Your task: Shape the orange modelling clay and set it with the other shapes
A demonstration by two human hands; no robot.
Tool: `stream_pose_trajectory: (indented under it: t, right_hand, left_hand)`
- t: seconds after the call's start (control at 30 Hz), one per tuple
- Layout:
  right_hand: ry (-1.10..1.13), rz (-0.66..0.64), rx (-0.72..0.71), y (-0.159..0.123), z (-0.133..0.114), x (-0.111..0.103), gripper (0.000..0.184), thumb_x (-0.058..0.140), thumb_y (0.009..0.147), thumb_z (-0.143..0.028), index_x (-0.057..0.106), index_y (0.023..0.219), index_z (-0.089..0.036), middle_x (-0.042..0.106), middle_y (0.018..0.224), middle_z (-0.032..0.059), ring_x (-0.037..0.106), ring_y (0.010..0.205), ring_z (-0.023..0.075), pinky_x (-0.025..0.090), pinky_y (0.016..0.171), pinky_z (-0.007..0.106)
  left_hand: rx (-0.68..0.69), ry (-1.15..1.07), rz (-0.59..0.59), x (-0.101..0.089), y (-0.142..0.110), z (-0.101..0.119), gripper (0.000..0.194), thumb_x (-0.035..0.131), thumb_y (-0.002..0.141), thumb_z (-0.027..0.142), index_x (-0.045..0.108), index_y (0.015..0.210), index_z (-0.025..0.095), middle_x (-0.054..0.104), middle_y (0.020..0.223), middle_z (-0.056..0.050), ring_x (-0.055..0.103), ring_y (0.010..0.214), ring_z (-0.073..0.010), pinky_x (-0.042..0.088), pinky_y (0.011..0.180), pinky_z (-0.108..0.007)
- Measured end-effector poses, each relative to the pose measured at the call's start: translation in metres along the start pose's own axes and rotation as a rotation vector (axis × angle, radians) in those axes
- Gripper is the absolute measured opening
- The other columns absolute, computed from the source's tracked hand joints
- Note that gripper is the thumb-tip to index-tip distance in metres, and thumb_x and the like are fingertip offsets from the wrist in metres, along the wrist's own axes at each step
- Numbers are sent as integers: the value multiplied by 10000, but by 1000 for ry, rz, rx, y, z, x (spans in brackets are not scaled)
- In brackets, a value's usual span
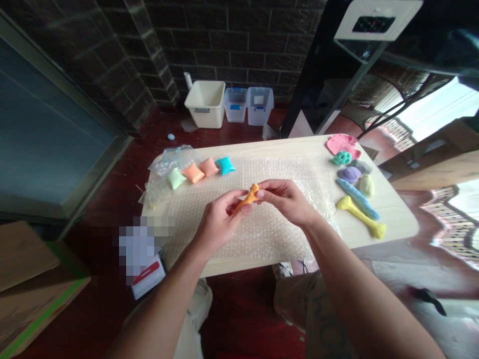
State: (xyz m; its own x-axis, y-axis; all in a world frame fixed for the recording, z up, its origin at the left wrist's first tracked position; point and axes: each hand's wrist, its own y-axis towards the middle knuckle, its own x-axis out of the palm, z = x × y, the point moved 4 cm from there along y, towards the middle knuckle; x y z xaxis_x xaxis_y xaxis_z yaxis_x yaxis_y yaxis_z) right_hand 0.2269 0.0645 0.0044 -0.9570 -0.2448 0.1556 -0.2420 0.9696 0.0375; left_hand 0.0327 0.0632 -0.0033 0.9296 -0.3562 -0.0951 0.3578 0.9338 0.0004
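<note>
Between my two hands, above the bubble wrap (pixel 269 234), is a piece of orange modelling clay (pixel 251 195) with a long, narrow body and a knobbed upper end. My left hand (pixel 220 219) is closed round its lower part, the thumb lying along it. At the knobbed end, my right hand (pixel 282 199) pinches the clay between thumb and fingers. The lower tip of the clay is partly hidden by the left fingers. Past my left hand lie small packets of clay: a pale green packet (pixel 175 178), two orange-pink ones (pixel 193 173) and a turquoise packet (pixel 226 165).
Shaped clay pieces line the table's right side: a yellow bone shape (pixel 361 218), a blue roll (pixel 358 198), a purple lump (pixel 349 174), a green piece (pixel 342 158) and a pink piece (pixel 342 144). Clear plastic bags (pixel 172 162) lie at the left. Bins (pixel 205 104) stand beyond the table.
</note>
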Motion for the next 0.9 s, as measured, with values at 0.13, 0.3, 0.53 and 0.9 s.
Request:
stream_pose_trajectory:
  t: [0.13,0.3,0.53,0.9]
  right_hand:
    - [18,7,7,0,-1,-1,278,894,910,-429,877,1021,-175,828,899,65,713,831,175,583,817,321]
    - [3,1,18,1,-5,0,267,874,930,-430,871,1001,-172,818,886,60,715,837,175,575,816,312]
    - [-74,45,31,2,-9,-3,337,881,900,-495,855,921,-160,799,866,64,655,779,160,534,750,300]
    - [25,-126,192,-1,-1,2,330,843,913,-451,794,817,-139,715,670,28,595,592,129,481,619,283]
  left_hand:
    - [-28,151,-172,6,0,-9,323,704,1028,472,778,1162,188,789,942,-66,715,808,-196,544,716,-285]
    - [-124,108,-262,11,-4,-8,328,579,1090,474,687,989,181,634,762,8,565,619,-126,438,573,-250]
    - [-357,-278,-302,29,-10,2,398,723,981,559,563,959,195,423,666,95,358,501,-68,313,468,-196]
    - [-605,-764,-599,43,-16,-5,549,713,961,655,704,1105,125,779,883,-112,778,656,-229,640,651,-348]
